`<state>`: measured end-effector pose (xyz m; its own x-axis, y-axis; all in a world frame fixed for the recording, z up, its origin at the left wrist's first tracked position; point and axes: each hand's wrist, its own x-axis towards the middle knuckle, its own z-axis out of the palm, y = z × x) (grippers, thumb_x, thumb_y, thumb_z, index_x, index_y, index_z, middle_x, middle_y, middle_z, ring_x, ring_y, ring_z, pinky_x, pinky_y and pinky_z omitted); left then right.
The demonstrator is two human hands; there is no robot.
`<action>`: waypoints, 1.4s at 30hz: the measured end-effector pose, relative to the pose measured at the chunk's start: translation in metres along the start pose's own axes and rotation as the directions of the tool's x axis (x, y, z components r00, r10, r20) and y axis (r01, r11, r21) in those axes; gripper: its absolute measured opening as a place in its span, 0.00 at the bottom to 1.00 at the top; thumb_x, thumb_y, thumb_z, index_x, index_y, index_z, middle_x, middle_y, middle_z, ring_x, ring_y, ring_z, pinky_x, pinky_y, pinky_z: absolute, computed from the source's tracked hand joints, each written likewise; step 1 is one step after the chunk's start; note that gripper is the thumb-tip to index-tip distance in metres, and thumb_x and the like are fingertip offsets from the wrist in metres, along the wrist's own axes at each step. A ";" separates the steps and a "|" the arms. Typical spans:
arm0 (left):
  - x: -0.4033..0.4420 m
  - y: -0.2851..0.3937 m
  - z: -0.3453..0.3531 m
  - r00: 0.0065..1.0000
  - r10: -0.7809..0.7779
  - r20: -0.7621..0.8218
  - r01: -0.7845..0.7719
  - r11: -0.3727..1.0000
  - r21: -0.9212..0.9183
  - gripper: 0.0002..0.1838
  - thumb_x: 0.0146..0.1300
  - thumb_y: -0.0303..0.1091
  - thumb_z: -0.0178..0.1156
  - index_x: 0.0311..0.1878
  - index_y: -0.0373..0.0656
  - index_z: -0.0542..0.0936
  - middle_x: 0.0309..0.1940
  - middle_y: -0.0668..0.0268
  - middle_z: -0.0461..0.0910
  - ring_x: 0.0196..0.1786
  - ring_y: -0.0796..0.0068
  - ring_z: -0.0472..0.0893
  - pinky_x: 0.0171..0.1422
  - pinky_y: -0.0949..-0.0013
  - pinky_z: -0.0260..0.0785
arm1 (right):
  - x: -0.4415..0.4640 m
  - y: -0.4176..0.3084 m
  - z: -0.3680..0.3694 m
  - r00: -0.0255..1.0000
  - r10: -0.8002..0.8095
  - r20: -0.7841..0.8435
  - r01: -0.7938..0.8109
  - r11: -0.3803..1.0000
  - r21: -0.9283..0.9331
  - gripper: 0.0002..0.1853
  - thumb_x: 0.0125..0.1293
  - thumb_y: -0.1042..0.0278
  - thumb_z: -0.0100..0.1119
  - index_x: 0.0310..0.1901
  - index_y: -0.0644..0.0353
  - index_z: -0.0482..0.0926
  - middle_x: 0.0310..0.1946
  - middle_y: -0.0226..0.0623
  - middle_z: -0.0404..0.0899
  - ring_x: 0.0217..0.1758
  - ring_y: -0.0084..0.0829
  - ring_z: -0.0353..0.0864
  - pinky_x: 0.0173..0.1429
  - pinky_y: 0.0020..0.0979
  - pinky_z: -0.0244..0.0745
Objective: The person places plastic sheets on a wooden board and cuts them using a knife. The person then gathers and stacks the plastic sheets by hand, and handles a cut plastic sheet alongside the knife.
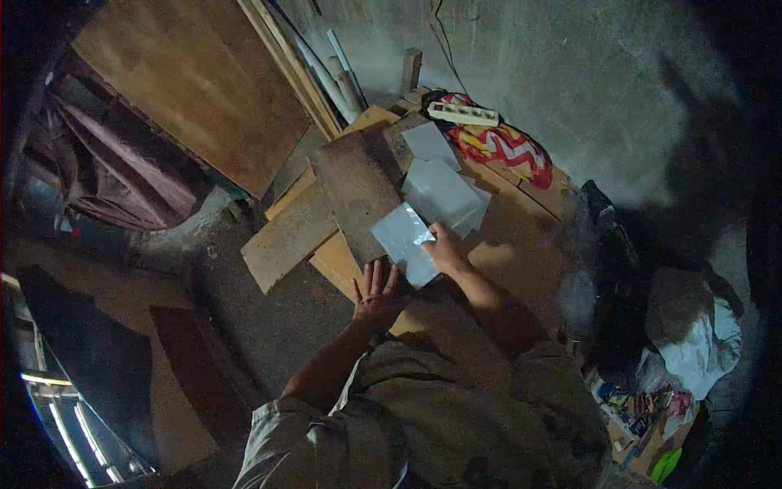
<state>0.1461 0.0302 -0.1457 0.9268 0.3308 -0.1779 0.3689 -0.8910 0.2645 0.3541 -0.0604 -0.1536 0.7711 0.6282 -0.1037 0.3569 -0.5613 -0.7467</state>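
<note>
A shiny pale sheet (404, 244) lies tilted in front of me, with my right hand (442, 248) pinching its right edge. My left hand (379, 297) has its fingers spread and rests near the sheet's lower left corner, over the boards; nothing is in it. Just beyond my right hand is a stack of similar pale sheets (444, 196), with another grey sheet (429, 144) above it. Under and left of the held sheet is a dark worn board (350, 187).
Wooden boards (281, 236) lie at the left, below a large brown panel (195, 81). A white power strip (464, 114) rests on a red and yellow cloth (509, 153) by the wall. Plastic bags (700, 350) and small clutter are at the lower right.
</note>
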 end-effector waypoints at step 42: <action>0.008 0.010 -0.018 0.991 -0.074 0.107 0.076 0.997 -0.015 0.42 0.64 0.64 0.46 0.74 0.59 0.43 0.74 0.49 0.37 0.76 0.44 0.36 0.68 0.27 0.28 | 0.126 0.040 -0.051 0.978 -0.017 0.206 -0.009 0.992 0.125 0.40 0.38 0.69 0.76 0.57 0.65 0.70 0.46 0.43 0.79 0.49 0.37 0.78 0.54 0.35 0.71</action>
<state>0.1584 0.0289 -0.1275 0.8839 0.3607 -0.2975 0.4394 -0.8584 0.2648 0.4926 -0.0313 -0.1626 0.6397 0.7353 -0.2239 0.2815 -0.4951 -0.8219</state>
